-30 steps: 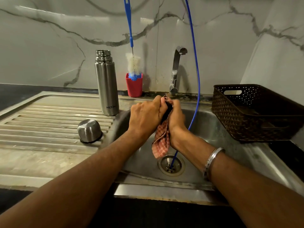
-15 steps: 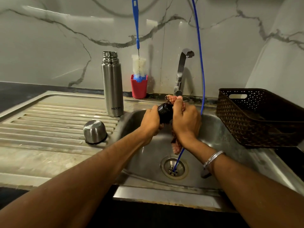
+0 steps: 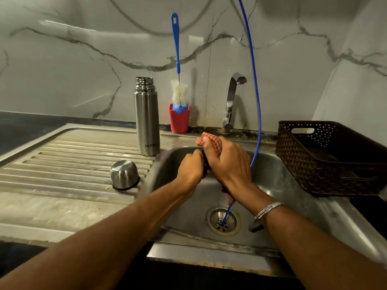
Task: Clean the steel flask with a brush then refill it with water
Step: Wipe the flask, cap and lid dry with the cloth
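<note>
Steel sink [image 3: 293,185] frame centre, marble wall behind. Left hand [image 3: 191,167] grips black stopper [image 3: 206,166]; right hand [image 3: 228,162] clutches checked cloth [image 3: 211,141].

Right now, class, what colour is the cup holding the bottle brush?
Red, with the cup seen clearly in the head view behind the sink.

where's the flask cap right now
The cap sits upside down on the drainboard, left of the sink and in front of the flask.

A home kitchen is showing here: a steel sink [image 3: 314,208] sitting below a tap [image 3: 231,101], marble-look wall [image 3: 83,59] rising behind the sink.
</note>
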`<state>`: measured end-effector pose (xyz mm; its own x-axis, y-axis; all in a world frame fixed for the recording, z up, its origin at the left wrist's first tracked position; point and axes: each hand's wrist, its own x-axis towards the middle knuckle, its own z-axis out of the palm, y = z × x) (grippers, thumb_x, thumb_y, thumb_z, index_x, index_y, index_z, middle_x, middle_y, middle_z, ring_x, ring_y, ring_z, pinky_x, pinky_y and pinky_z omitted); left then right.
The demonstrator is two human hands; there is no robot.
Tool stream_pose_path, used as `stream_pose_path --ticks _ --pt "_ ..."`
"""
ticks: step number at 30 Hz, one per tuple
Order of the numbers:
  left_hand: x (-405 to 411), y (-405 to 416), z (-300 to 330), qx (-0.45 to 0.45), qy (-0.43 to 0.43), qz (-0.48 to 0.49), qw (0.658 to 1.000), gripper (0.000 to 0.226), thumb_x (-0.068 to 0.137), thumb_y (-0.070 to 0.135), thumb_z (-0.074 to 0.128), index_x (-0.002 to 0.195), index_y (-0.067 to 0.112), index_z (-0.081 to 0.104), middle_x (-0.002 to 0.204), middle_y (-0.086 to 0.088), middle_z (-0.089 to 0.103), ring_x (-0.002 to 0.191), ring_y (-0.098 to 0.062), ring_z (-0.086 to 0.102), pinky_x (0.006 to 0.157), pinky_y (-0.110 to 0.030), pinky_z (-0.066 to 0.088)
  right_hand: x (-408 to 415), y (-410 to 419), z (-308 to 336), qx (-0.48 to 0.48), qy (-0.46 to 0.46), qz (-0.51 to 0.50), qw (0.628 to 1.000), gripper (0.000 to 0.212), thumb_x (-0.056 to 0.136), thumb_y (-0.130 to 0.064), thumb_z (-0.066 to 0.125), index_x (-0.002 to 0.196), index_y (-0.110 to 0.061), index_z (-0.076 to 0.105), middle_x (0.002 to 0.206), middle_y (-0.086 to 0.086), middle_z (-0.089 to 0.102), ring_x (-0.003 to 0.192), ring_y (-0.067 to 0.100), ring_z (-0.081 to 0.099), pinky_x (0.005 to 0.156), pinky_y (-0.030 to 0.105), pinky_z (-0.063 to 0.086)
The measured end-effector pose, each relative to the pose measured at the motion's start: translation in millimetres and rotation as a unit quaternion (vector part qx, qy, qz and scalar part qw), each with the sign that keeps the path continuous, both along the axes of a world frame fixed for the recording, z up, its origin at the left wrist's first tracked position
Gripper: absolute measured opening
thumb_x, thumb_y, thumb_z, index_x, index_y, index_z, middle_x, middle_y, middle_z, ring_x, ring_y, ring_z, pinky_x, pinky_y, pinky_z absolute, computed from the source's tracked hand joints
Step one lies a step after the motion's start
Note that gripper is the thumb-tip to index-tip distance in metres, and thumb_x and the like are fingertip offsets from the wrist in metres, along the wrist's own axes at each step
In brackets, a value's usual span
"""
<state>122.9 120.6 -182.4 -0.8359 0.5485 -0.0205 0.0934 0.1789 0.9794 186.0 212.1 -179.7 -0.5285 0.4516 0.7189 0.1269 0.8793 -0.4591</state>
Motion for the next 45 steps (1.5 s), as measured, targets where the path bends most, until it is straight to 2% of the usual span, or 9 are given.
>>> stream_pose_path --ticks 4,9,15,20,27,30,35,39,45 --pt "4 7 -7 -0.006 0.036 0.063 0.997 0.038 0.1 0.029 0.035 0.077 0.014 0.06 0.078 -0.009 0.064 0.072 -0.024 0.057 0.075 -0.047 0.051 -3 0 1 -0.233 -0.035 -0.06 0.97 0.059 0.1 -0.065 0.037 0.073 -0.019 0.063 0.068 -0.001 0.064 0.064 0.017 0.064 0.06 0.032 0.054" --pt "10 12 -5 -0.017 0.117 0.089 0.989 0.039 0.106 0.033 0.032 0.086 0.014 0.061 0.082 -0.004 0.063 0.075 -0.016 0.058 0.072 -0.038 0.048 0 -3 2 -0.569 0.011 -0.018 0.822 0.055 0.101 -0.066 0.034 0.085 -0.018 0.056 0.092 0.009 0.07 0.087 0.025 0.069 0.09 0.045 0.057" --pt "10 16 -10 -0.041 0.185 0.129 0.973 0.057 0.108 0.052 0.021 0.074 0.025 0.058 0.075 0.003 0.066 0.069 -0.008 0.063 0.065 -0.027 0.048 14 -23 2 -0.577 -0.021 0.101 0.81 0.062 0.079 -0.083 0.053 0.096 -0.025 0.068 0.095 0.007 0.075 0.087 0.021 0.071 0.066 0.032 0.053" --pt "2 11 -12 -0.044 0.297 0.132 0.945 0.048 0.109 0.048 0.024 0.079 0.028 0.056 0.07 0.013 0.056 0.066 -0.002 0.056 0.06 -0.019 0.038 9 -25 1 -0.567 -0.014 0.102 0.818 0.057 0.077 -0.073 0.068 0.09 -0.018 0.075 0.086 0.003 0.078 0.084 0.018 0.074 0.078 0.031 0.06" --pt "-4 5 -14 -0.006 0.346 0.091 0.934 0.047 0.11 0.043 0.025 0.097 0.022 0.065 0.074 0.01 0.061 0.071 -0.006 0.061 0.071 -0.03 0.05 9 -19 1 -0.473 -0.055 0.075 0.876 0.066 0.082 -0.079 0.055 0.086 -0.018 0.077 0.078 0.001 0.077 0.079 0.017 0.074 0.08 0.036 0.062" --pt "-8 2 -11 -0.023 0.411 0.108 0.905 0.042 0.11 0.041 0.024 0.097 0.024 0.061 0.072 0.012 0.057 0.069 -0.005 0.056 0.068 -0.023 0.042 7 -20 2 -0.509 -0.056 0.108 0.852 0.06 0.085 -0.078 0.051 0.087 -0.023 0.072 0.082 -0.003 0.076 0.079 0.012 0.072 0.066 0.024 0.054" --pt "-16 1 -11 -0.114 0.505 0.09 0.851 0.036 0.108 0.044 0.02 0.1 0.024 0.049 0.084 0.007 0.06 0.075 -0.011 0.059 0.072 -0.034 0.051 5 -16 0 -0.588 -0.031 0.154 0.793 0.049 0.087 -0.067 0.062 0.095 -0.02 0.074 0.087 0.0 0.077 0.08 0.012 0.074 0.065 0.022 0.055" --pt "-13 4 -15 -0.103 0.482 0.039 0.869 0.027 0.109 0.042 0.025 0.102 0.024 0.044 0.092 0.005 0.059 0.08 -0.011 0.058 0.073 -0.033 0.052 11 -4 -3 -0.542 -0.055 0.106 0.832 0.039 0.094 -0.058 0.062 0.096 -0.02 0.072 0.088 0.001 0.076 0.082 0.014 0.072 0.066 0.024 0.053" --pt "-26 0 -8 -0.028 0.328 -0.044 0.943 0.019 0.098 0.034 0.065 0.105 0.021 0.053 0.092 0.01 0.064 0.085 -0.006 0.065 0.072 -0.023 0.054 18 15 4 -0.465 -0.031 0.053 0.883 0.018 0.098 -0.046 0.062 0.094 -0.029 0.065 0.088 0.0 0.072 0.081 0.02 0.071 0.081 0.038 0.061"
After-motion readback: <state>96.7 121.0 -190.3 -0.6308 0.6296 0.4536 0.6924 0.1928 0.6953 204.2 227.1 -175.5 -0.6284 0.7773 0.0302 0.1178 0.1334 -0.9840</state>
